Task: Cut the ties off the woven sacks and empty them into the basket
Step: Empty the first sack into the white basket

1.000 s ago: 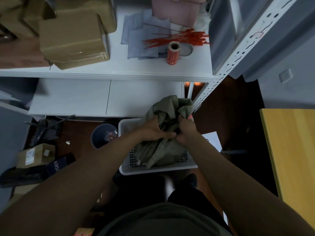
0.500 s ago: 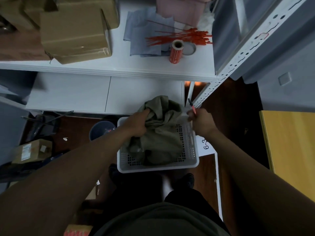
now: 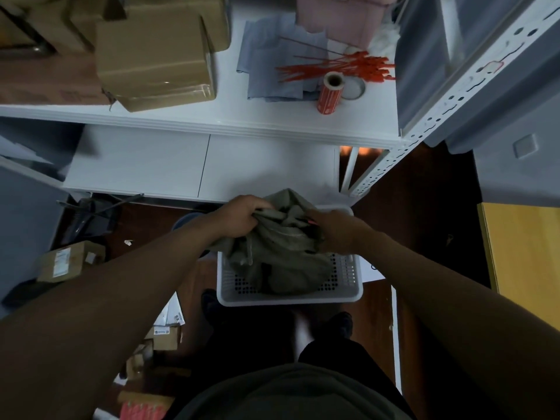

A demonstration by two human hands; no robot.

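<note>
You stand at a white shelf unit [image 3: 194, 122] over a dark floor, and the white basket [image 3: 289, 297] sits at your feet to catch what falls. The olive sack [image 3: 281, 253] slumps inside it. Your left hand [image 3: 242, 215] is clenched on its bunched neck, steadying it; your right hand [image 3: 328, 227] pinches the fabric beside something small and red [image 3: 309, 221], likely the tie.

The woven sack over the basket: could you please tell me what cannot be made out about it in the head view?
- Contents of the woven sack: hidden by its own folds.
- Sack's mouth and any tie: covered by the left hand and right hand.
- Small red item at the right hand's fingers: too small to identify.
- Floor of the white basket: covered by the sack.
</note>
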